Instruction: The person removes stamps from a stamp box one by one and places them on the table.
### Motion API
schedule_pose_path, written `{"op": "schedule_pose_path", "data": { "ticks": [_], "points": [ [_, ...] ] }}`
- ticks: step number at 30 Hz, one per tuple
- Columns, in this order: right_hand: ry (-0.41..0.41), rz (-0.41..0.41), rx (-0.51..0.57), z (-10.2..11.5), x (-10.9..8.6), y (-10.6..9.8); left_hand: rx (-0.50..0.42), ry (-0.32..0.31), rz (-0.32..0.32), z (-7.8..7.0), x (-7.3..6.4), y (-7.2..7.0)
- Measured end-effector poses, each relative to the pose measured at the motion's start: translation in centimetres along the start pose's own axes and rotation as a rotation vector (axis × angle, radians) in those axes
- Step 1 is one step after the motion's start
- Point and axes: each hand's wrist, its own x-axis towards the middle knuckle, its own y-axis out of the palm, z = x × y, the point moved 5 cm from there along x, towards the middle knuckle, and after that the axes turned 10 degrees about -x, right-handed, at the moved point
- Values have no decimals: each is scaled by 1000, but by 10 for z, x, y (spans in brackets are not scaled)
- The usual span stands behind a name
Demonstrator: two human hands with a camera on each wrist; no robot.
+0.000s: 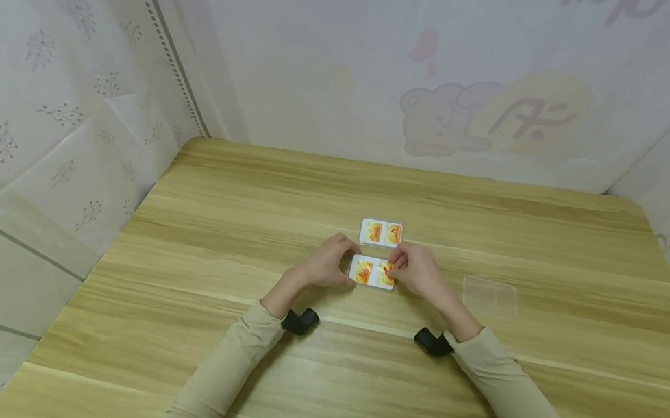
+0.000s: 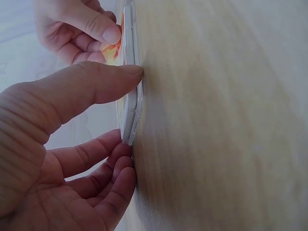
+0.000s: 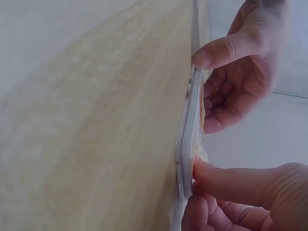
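Observation:
A flat white rectangular case (image 1: 374,273) with two orange-and-yellow pictures on its top lies on the table. My left hand (image 1: 327,263) holds its left end, the thumb on the near edge and fingertips at the far side. At the right end my right hand (image 1: 421,272) pinches a small orange-and-yellow picture piece (image 2: 111,51) between thumb and fingers. In the left wrist view this piece stands slightly off the case's face. Whether its other edge touches the case cannot be told. The right wrist view shows the case's clear layered rim (image 3: 184,144) side-on.
Just beyond the hands lies a second similar case (image 1: 382,233), also with two orange pictures. To the right, a clear plastic rectangle (image 1: 490,297) rests on the wooden table (image 1: 247,213). Printed curtains (image 1: 328,49) hang behind and beside the table.

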Motion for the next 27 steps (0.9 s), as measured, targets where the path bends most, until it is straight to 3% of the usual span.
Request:
{"op": "schedule_pose_path", "data": {
  "ticks": [11,27],
  "points": [
    [-34,-46,42,-7,-2,-3,15,17,6,1,0,0],
    [90,85,262,-23,-7,-5,23,19,2,1,1,0]
  ]
}}
